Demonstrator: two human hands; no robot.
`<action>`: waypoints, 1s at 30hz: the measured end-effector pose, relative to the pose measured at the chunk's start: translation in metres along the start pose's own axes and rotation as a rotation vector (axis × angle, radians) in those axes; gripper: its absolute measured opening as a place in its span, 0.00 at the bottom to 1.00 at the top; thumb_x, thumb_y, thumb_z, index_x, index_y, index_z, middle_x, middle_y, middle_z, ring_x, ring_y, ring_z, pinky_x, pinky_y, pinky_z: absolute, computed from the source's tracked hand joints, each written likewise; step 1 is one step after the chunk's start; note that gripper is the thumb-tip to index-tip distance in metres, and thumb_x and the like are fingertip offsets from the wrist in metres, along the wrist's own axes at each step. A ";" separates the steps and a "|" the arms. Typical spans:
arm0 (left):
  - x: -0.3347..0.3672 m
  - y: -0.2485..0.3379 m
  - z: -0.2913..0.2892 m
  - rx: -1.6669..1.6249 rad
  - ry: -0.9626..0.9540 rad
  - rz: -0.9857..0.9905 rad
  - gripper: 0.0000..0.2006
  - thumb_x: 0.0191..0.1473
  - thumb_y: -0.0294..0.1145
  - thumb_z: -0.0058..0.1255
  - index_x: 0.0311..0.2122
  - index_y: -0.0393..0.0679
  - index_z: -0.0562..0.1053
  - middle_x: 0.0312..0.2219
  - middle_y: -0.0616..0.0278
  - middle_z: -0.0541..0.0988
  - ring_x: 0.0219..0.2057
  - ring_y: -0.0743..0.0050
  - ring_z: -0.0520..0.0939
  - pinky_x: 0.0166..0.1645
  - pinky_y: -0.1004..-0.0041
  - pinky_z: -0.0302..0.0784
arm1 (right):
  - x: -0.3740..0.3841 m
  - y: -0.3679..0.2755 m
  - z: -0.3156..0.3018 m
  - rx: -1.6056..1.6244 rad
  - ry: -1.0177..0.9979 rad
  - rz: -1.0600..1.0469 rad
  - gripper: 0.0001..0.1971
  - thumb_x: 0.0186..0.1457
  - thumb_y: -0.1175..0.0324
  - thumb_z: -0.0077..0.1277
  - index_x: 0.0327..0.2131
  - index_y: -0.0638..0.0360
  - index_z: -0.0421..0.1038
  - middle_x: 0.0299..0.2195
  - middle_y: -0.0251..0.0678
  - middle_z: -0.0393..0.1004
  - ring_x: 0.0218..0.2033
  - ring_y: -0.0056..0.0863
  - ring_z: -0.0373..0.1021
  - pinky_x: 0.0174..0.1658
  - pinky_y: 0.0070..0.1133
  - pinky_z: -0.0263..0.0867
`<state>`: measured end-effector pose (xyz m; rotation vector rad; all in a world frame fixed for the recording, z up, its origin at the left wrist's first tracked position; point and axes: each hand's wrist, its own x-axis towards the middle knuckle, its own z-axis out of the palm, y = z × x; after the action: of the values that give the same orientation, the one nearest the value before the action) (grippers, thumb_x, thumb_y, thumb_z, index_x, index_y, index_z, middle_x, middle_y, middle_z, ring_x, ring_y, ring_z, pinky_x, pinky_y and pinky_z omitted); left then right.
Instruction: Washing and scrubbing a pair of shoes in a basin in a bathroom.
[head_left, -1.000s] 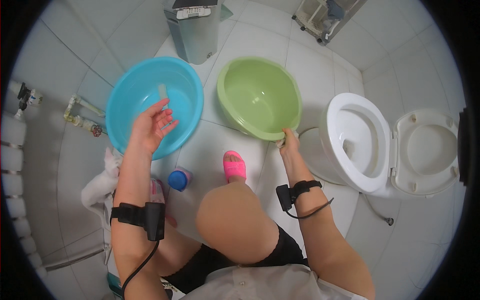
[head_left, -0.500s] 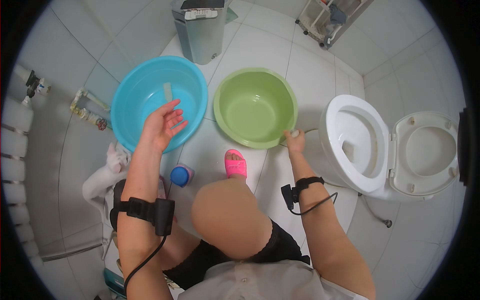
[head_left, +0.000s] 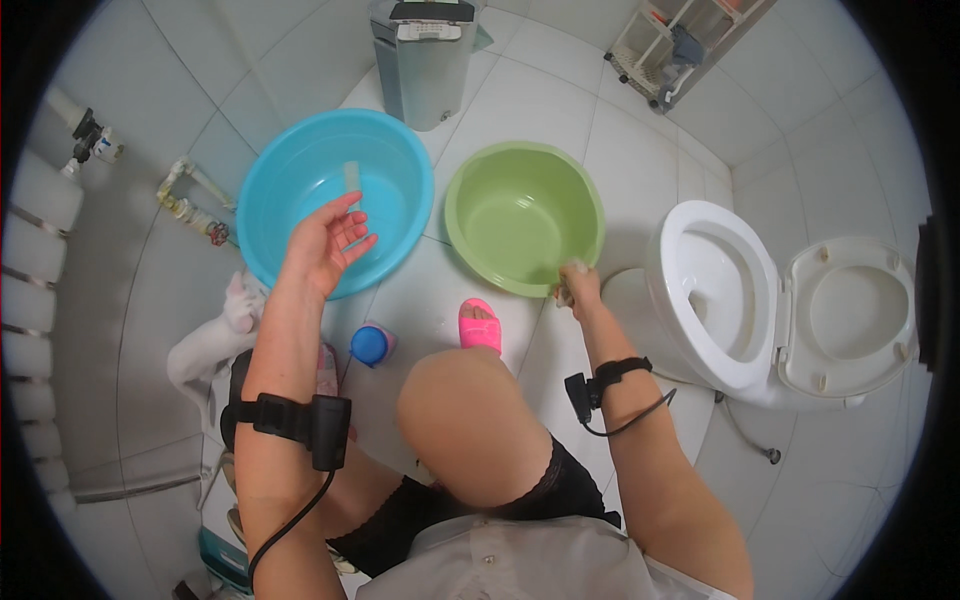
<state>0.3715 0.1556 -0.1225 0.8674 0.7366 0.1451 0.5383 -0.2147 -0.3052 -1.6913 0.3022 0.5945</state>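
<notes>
Palm turned up, my left hand [head_left: 330, 245] hovers over the near edge of the blue basin [head_left: 262, 250]. Its fingers are apart and loosely curled, with nothing in them. A pale strip-like piece [head_left: 352, 176] lies in that basin, partly behind my fingertips. On the right, the green basin [head_left: 520, 215] rests on the tiles; I see no objects inside it. My right hand [head_left: 582, 288] is closed by its near right rim. A small whitish thing [head_left: 576, 266] shows between and below those fingers; its kind is not clear. Whether the hand touches the rim, I cannot tell.
A toilet [head_left: 715, 300] with raised lid stands right of the green basin. Behind the basins are a grey bin-like container [head_left: 425, 75] and a wheeled rack [head_left: 660, 60]. A blue-capped container [head_left: 369, 345] and a white cat [head_left: 215, 335] are near my legs. Pipes [head_left: 190, 205] line the left wall.
My right hand has shifted slightly left and turned; more of the whitish thing shows below its fingers. My left hand stays almost still. The view has shifted a little, moving the basins rightward.
</notes>
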 end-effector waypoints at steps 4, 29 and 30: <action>-0.003 0.006 0.003 0.003 0.010 0.005 0.12 0.54 0.29 0.46 0.43 0.38 0.72 0.27 0.62 0.74 0.27 0.75 0.75 0.41 0.65 0.79 | 0.007 0.041 -0.018 0.205 0.262 0.155 0.23 0.44 0.66 0.60 0.43 0.61 0.62 0.35 0.44 0.69 0.27 0.34 0.69 0.19 0.28 0.64; -0.058 0.044 -0.063 -0.265 -0.102 0.398 0.22 0.57 0.36 0.45 0.54 0.39 0.61 0.45 0.58 0.72 0.45 0.66 0.75 0.48 0.64 0.74 | -0.173 -0.233 0.305 -0.538 -0.968 -0.691 0.23 0.51 0.55 0.55 0.44 0.63 0.70 0.35 0.37 0.75 0.37 0.26 0.71 0.40 0.24 0.68; -0.060 0.047 -0.071 -0.278 -0.092 0.409 0.22 0.57 0.36 0.45 0.54 0.39 0.61 0.45 0.58 0.72 0.45 0.66 0.75 0.48 0.64 0.74 | -0.174 -0.235 0.319 -0.551 -0.983 -0.696 0.23 0.51 0.55 0.55 0.44 0.63 0.70 0.35 0.37 0.75 0.37 0.26 0.71 0.40 0.24 0.68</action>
<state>0.2895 0.2083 -0.0858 0.7430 0.4322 0.5558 0.4442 0.1222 -0.0506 -1.6405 -1.1930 0.9276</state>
